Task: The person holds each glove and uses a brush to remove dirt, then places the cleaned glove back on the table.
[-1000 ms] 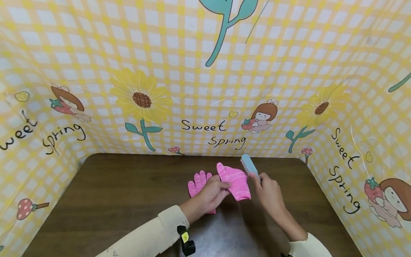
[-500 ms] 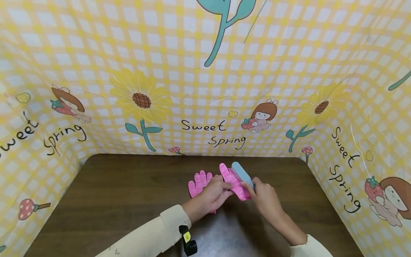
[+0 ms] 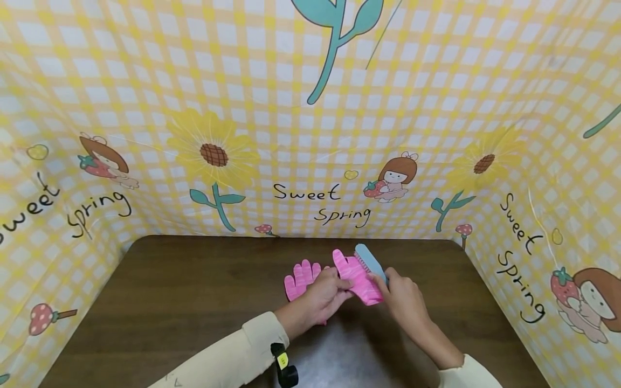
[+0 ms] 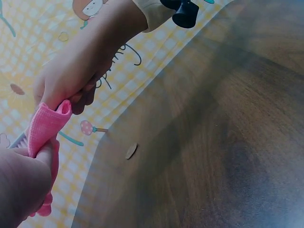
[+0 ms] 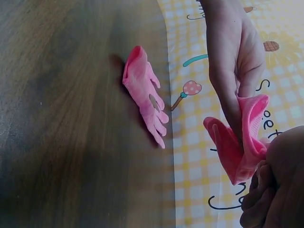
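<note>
A pink knit glove point(image 3: 365, 284) is held up off the table, pinched between the thumb and fingers of my left hand point(image 3: 326, 295). My right hand point(image 3: 406, 299) grips a light blue brush point(image 3: 371, 262), whose bristles lie against the glove's right part. In the left wrist view only a little of the brush point(image 4: 20, 141) shows behind the glove point(image 4: 45, 126). The right wrist view shows the cuff of the held glove point(image 5: 256, 123) gaping between both hands. A second pink glove point(image 5: 142, 90) lies flat on the table, partly covered by my left hand in the head view.
The dark brown wooden table point(image 3: 194, 302) has rounded back corners. A yellow checked cloth point(image 3: 291, 134) with printed flowers and lettering stands as a wall behind it and on both sides. On my left wrist sits a black camera point(image 3: 286, 369).
The brush has moved left from beside the glove onto its surface, then shifted slightly right with the glove. My left hand has kept its pinch and the second glove has stayed in place.
</note>
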### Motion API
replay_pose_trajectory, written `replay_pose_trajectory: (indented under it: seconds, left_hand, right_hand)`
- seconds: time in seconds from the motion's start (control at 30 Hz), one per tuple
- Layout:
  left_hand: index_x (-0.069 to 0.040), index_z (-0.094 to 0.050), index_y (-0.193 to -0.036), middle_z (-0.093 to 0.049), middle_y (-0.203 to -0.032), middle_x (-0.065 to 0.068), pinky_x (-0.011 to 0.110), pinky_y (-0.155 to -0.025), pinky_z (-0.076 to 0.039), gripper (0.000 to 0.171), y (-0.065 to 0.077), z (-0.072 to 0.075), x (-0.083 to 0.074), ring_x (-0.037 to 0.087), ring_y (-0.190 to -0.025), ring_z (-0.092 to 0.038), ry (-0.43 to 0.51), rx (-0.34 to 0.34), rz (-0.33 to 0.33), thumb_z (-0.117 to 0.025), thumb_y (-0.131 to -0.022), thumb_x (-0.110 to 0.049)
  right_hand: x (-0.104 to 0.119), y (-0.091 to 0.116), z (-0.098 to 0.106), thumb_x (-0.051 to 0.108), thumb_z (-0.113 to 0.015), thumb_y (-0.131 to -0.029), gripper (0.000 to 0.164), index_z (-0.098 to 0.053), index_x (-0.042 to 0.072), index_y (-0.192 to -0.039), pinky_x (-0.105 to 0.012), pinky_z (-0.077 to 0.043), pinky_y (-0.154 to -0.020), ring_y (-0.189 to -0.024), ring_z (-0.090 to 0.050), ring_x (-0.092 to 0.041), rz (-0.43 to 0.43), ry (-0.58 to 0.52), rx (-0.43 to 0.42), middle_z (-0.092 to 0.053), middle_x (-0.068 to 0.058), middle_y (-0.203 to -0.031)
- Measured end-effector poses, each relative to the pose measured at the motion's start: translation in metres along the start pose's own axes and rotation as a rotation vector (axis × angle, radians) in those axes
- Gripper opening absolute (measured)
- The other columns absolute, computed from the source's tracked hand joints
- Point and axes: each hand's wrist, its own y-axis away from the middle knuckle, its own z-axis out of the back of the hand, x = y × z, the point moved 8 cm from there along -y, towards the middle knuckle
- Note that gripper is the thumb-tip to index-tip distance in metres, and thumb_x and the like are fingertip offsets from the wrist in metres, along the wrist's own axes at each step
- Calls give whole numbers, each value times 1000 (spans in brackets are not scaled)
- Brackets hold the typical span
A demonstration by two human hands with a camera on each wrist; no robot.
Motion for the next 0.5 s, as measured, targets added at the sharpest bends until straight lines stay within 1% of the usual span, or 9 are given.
replay_pose_trajectory:
  seconds: [0.3,0.5]
  left_hand:
    - [14,-21,-153,-27,-163,31,58,-124,-24,56,-1,1,4,41,-152,-27,18,15,-5,-34,-98,16]
    - [14,-23,-151,-28,-162,31,58,-124,-24,55,-1,1,4,41,-152,-28,16,1,2,-35,-98,16]
  right_hand:
    - [-6,0,-1,49,-61,-99,45,-56,8,-83,-32,-40,-50,-56,-47,-19,-23,5,-1,-45,-1,-58]
    - [-10,-2,0,51,-60,-100,46,-57,7,-84,-33,-40,-51,-57,-47,-20,-44,-1,6,-46,-2,-60]
